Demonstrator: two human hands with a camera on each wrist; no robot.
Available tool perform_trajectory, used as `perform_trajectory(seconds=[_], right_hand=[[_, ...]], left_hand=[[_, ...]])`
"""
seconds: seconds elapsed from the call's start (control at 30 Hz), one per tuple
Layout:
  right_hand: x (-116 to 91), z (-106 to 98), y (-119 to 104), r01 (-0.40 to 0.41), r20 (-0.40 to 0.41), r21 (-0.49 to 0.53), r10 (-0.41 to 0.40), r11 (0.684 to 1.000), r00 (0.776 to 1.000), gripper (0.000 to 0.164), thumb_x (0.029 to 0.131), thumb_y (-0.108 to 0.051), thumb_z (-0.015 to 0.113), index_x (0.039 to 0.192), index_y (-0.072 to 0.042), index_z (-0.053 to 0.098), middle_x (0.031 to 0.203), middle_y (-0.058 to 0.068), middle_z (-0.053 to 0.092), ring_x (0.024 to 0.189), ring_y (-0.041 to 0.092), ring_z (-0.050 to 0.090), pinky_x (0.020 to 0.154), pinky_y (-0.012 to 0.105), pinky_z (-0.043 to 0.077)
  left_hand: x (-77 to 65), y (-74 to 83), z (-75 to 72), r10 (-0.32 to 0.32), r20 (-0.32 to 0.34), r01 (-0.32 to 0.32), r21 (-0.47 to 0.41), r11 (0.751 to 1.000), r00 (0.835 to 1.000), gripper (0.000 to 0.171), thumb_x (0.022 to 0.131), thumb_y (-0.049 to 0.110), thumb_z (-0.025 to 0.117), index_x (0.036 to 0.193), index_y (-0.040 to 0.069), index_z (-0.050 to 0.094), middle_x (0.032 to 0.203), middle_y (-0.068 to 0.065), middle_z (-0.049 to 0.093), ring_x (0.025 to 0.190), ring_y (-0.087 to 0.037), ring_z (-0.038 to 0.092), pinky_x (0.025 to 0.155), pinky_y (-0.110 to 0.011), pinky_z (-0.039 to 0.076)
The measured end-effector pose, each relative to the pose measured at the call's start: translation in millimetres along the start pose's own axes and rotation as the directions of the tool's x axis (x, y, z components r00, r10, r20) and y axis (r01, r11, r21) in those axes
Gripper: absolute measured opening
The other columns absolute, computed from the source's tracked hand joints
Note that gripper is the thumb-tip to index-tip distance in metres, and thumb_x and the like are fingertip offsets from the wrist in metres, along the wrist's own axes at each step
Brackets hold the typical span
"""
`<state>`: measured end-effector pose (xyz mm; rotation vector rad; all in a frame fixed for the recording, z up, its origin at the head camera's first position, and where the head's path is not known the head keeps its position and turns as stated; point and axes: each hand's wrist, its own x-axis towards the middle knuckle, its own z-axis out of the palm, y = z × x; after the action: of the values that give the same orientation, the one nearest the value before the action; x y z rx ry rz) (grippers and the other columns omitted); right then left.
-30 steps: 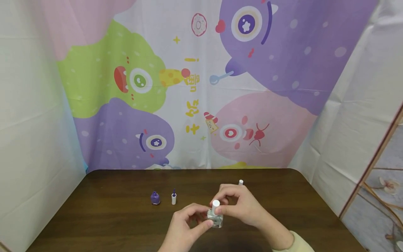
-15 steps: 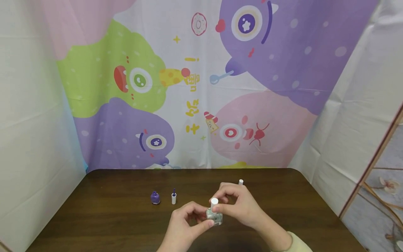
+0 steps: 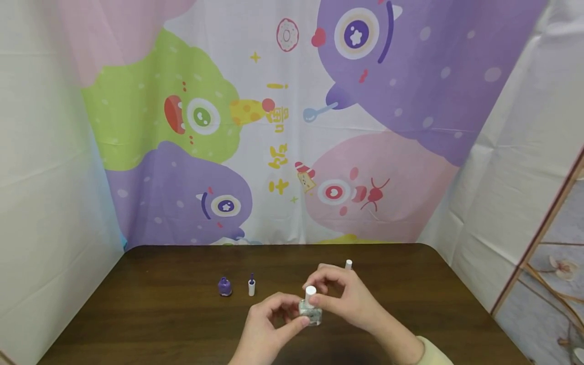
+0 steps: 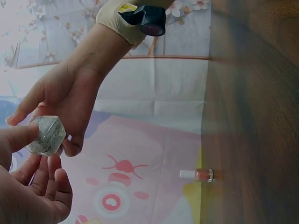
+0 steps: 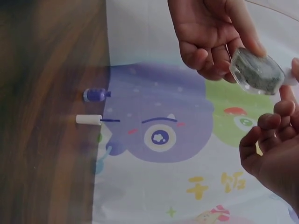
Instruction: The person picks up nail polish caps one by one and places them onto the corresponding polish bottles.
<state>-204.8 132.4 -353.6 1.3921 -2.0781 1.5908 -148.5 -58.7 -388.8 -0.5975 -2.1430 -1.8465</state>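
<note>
My left hand (image 3: pixel 271 324) holds a clear, faceted nail polish bottle (image 3: pixel 311 314) with dark flecks in it, thumb and fingers on its sides. The thumb of my right hand (image 3: pixel 349 301) and its fingers pinch the white cap (image 3: pixel 310 293), which sits on the bottle's neck. Both hands are raised above the table. In the right wrist view the glass bottle (image 5: pixel 257 72) lies between the two hands, its cap mostly hidden. The left wrist view has the bottle's base (image 4: pixel 46 135) facing the camera.
An uncapped purple nail polish bottle (image 3: pixel 225 287) stands on the dark wooden table (image 3: pixel 159 314). Beside it a white cap (image 3: pixel 251 288) stands with its purple brush pointing up. Behind my right hand is a reddish polish bottle (image 4: pixel 204 175) with a white cap. A cartoon curtain (image 3: pixel 283 218) hangs behind.
The bottle has risen slightly and shifted a little left, with the cap standing a bit straighter. Both hands keep the same hold. The things on the table have not moved.
</note>
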Motion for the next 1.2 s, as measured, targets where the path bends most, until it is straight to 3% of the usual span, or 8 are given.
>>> perform_trajectory(seconds=[0.23,0.43,0.77,1.2], right_hand=[[1.4,-8.5,-0.5,0.074,0.114,0.022,-0.076,0.997,0.990,0.032,0.086,0.007,0.061,0.115,-0.006,0.063,0.079,0.003,0.047,0.075,0.012,0.045,0.059,0.026,0.043],[0.3,-10.6,-0.1,0.054,0.217,0.039,-0.061,0.998,0.974,0.037,0.089,0.006,0.055,0.125,-0.006,0.058,0.090,0.005,0.053,0.081,0.011,0.048,0.067,0.025,0.044],[1.1,-12.1,2.5,0.100,0.277,0.045,-0.109,0.994,0.955,0.030,0.088,0.007,0.056,0.115,-0.005,0.061,0.095,0.006,0.058,0.084,0.013,0.054,0.069,0.024,0.047],[0.5,-11.2,-0.4,0.097,0.256,0.005,-0.095,0.995,0.962,0.022,0.086,-0.001,0.063,0.105,-0.012,0.065,0.089,0.001,0.060,0.080,0.009,0.054,0.065,0.023,0.048]], left_hand=[[-1.3,-3.3,-0.5,0.069,0.004,-0.069,-0.014,0.997,0.998,0.020,0.081,0.015,0.073,0.099,0.006,0.067,0.088,-0.009,0.068,0.075,-0.004,0.057,0.065,-0.024,0.051],[-1.0,-6.0,-0.8,0.121,0.029,-0.121,-0.013,0.993,0.992,0.022,0.083,0.013,0.071,0.102,0.003,0.067,0.089,-0.011,0.067,0.076,-0.003,0.057,0.066,-0.024,0.052],[0.8,-9.7,-2.6,0.193,0.111,-0.190,-0.035,0.981,0.975,0.025,0.086,0.010,0.067,0.106,-0.005,0.065,0.098,-0.017,0.067,0.082,-0.003,0.057,0.070,-0.025,0.053],[0.8,-10.8,-3.1,0.255,0.129,-0.252,-0.034,0.967,0.958,0.025,0.084,0.003,0.066,0.107,-0.007,0.064,0.099,-0.018,0.067,0.082,-0.003,0.057,0.070,-0.025,0.052]])
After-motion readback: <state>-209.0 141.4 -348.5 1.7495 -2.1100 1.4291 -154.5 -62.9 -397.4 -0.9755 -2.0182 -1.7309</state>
